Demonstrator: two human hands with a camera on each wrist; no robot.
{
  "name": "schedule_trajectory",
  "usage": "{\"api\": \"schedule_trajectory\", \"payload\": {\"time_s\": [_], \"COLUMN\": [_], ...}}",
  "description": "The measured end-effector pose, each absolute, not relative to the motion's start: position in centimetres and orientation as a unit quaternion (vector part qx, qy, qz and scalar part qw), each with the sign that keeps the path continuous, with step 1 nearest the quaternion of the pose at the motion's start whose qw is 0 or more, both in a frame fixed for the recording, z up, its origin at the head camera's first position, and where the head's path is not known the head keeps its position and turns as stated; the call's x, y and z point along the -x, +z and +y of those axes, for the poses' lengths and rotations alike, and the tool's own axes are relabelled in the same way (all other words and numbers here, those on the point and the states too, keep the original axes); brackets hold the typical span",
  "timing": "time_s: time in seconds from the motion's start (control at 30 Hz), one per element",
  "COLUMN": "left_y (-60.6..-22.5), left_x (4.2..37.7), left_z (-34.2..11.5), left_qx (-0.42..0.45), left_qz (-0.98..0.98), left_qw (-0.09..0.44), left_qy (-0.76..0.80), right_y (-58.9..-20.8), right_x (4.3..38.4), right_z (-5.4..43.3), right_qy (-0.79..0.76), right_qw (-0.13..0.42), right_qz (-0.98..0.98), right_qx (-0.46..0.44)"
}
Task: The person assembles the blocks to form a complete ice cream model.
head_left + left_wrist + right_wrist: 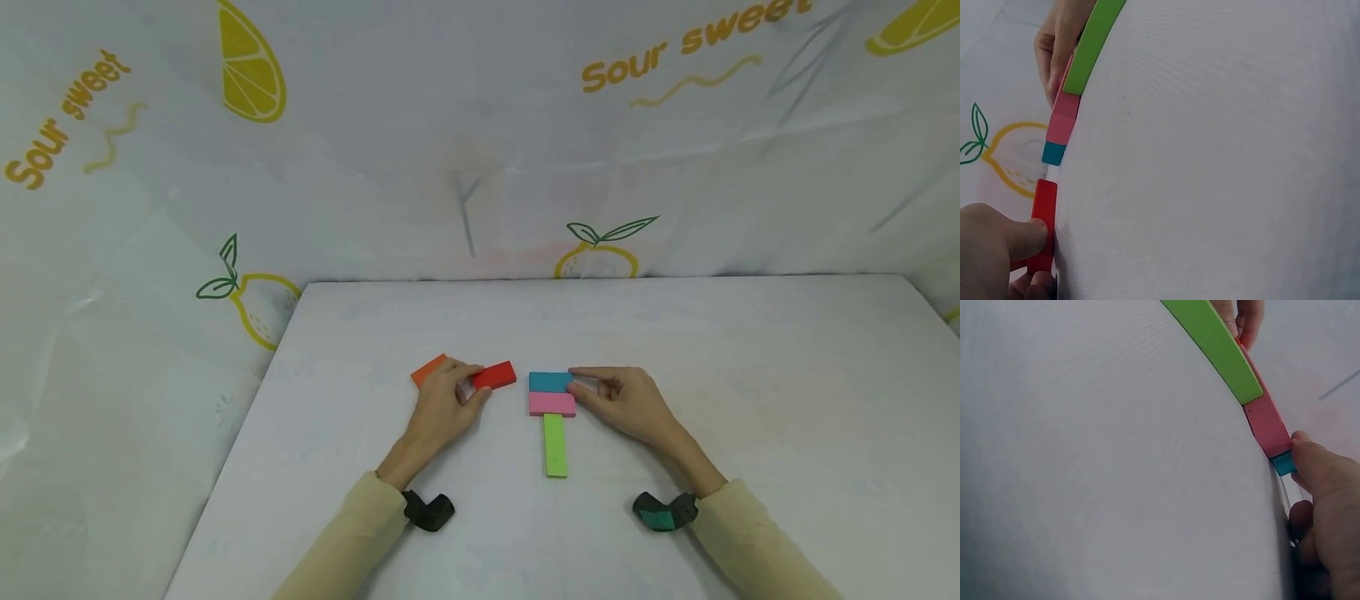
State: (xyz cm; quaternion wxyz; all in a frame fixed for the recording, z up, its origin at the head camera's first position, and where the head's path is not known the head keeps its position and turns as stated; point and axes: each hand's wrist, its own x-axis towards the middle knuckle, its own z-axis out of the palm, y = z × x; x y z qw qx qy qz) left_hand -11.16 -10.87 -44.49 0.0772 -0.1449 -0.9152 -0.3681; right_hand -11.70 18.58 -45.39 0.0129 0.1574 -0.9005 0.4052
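Observation:
My left hand pinches a red block between thumb and fingers, close over the table and left of the other blocks. An orange block lies partly hidden behind that hand. With thumb and index finger, my right hand grips the right end of a blue block. The blue block lies flat against the far long side of a pink block. A green block extends from the middle of the pink one toward me. In the left wrist view, a narrow gap separates the red block from the blue one.
The blocks lie on a white table with its far edge against a hanging sheet printed with lemons and lettering. A dark wrist device sits at the left sleeve, another at the right.

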Motion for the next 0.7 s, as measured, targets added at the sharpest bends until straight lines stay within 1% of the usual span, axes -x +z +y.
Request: {"api": "schedule_trajectory", "payload": {"time_s": [0.7], "left_y": [-44.2], "left_x": [12.7], "left_z": [-10.1], "left_qx": [0.156], "left_qz": [-0.920], "left_qw": [0.064], "left_qy": [-0.353], "right_y": [-45.4], "right_x": [11.7], "right_z": [18.6], "right_qy": [0.411], "right_qw": [0.016], "right_qz": [-0.897], "right_qx": [-0.160]}}
